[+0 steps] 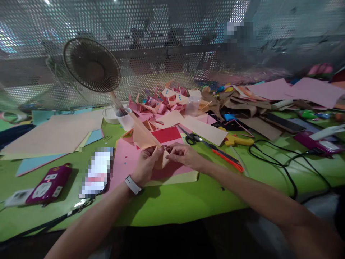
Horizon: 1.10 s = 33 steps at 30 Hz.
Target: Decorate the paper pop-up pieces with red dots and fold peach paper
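Both hands meet over a stack of pink paper on the green table. Between them is a folded piece of peach paper, with one long flap rising up to the left and a smaller folded part below the fingers. My left hand pinches it between thumb and fingers; a white band circles that wrist. The fingertips of my right hand are closed on the paper's right edge. A red paper piece lies flat just behind the hands. Black-handled scissors lie close to the right hand.
An orange cutter knife and a yellow glue gun lie to the right, beside black cables. A fan stands behind. Paper scraps are heaped at the back. Left are a phone, a purple device and large sheets.
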Motion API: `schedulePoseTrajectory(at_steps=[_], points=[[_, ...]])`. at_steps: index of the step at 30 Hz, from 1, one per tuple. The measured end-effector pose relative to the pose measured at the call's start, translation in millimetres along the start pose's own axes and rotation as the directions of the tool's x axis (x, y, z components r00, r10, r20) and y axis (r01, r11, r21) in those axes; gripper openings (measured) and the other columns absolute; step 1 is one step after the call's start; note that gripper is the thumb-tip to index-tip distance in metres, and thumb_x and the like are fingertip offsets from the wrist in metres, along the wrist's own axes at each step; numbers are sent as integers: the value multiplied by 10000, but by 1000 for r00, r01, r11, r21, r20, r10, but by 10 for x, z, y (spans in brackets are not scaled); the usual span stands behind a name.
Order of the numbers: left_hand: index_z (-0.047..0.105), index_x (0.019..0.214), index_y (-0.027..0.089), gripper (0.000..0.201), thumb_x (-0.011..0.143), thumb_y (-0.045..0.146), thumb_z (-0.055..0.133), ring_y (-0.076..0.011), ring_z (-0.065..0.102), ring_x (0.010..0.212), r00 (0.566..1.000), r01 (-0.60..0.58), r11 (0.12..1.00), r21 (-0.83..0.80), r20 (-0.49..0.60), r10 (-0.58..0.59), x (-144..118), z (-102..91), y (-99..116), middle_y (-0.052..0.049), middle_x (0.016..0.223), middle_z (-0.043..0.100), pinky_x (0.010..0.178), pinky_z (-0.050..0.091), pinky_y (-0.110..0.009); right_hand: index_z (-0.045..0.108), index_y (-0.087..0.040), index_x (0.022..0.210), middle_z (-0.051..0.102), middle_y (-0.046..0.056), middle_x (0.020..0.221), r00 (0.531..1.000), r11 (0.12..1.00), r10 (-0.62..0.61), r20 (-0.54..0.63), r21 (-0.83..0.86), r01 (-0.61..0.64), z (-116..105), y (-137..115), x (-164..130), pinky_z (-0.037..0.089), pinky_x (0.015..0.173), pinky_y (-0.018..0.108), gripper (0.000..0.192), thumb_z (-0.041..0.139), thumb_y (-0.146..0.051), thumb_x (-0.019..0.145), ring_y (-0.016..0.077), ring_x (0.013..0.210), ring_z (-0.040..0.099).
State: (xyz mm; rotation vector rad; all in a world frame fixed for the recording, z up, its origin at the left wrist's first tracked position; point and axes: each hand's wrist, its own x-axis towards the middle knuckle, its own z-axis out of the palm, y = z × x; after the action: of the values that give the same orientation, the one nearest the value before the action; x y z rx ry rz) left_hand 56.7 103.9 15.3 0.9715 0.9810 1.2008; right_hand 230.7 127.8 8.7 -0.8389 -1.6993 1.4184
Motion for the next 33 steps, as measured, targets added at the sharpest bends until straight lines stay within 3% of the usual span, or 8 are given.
schedulePoseTrajectory(at_steps=[6, 11, 17, 21, 24, 28, 33], points=[[727, 786, 142, 382, 627, 468, 849, -109, 582, 626, 1000, -11, 1000, -15, -19, 11, 11, 12, -11, -35, 738, 709, 568, 450, -210, 706, -184, 742, 581, 86, 1272, 999, 992, 45, 18, 117, -47, -9, 58, -19, 437, 1007, 356, 274, 801, -439, 713, 212, 1198, 549], [721, 800, 144, 363, 642, 445, 847, -113, 606, 635, 1000, 17, 998, -64, 16, -16, 11, -9, -3, -31, 752, 711, 586, 471, -216, 716, -201, 732, 621, 67, 1207, 1000, 992, 0, 31, 123, -4, 3, 67, -18, 408, 1046, 356, 253, 803, -437, 710, 204, 1169, 574], [721, 777, 137, 358, 622, 428, 861, -92, 571, 552, 998, 64, 994, -87, 36, -61, 17, 1, 10, -21, 699, 696, 519, 442, -207, 665, -200, 671, 614, 62, 1165, 997, 996, 31, 67, 82, -36, -7, 41, 0, 408, 1048, 355, 285, 805, -445, 707, 210, 1187, 556], [713, 771, 148, 340, 644, 432, 849, -95, 580, 581, 1000, -6, 996, -93, -4, 6, 43, -23, -11, -11, 702, 690, 563, 463, -212, 668, -210, 796, 605, 54, 1238, 997, 988, 58, 42, 138, -64, -13, 32, -22, 476, 954, 349, 275, 782, -452, 736, 191, 1109, 597], [724, 814, 158, 294, 694, 408, 824, -105, 607, 655, 994, -96, 994, -53, -49, 93, 53, -44, -44, -22, 768, 715, 619, 473, -210, 645, -204, 925, 668, 48, 1055, 994, 988, 75, -81, 142, -63, -13, -7, -47, 521, 833, 322, 350, 754, -491, 758, 154, 915, 639], [741, 883, 165, 266, 746, 387, 789, -160, 656, 790, 991, -135, 991, -20, -6, 135, 31, -29, -76, -62, 873, 743, 734, 508, -262, 621, -177, 801, 642, 14, 748, 981, 982, 189, -42, 23, -188, 32, -3, -67, 484, 583, 247, 414, 668, -589, 804, 123, 658, 596], [743, 870, 158, 267, 733, 381, 799, -168, 660, 777, 998, -38, 996, -80, 40, 41, 14, -16, -82, -70, 871, 744, 721, 522, -274, 623, -158, 717, 634, -4, 657, 986, 982, 168, 14, 81, -169, 99, 72, -59, 451, 498, 219, 462, 663, -612, 791, 96, 548, 574]])
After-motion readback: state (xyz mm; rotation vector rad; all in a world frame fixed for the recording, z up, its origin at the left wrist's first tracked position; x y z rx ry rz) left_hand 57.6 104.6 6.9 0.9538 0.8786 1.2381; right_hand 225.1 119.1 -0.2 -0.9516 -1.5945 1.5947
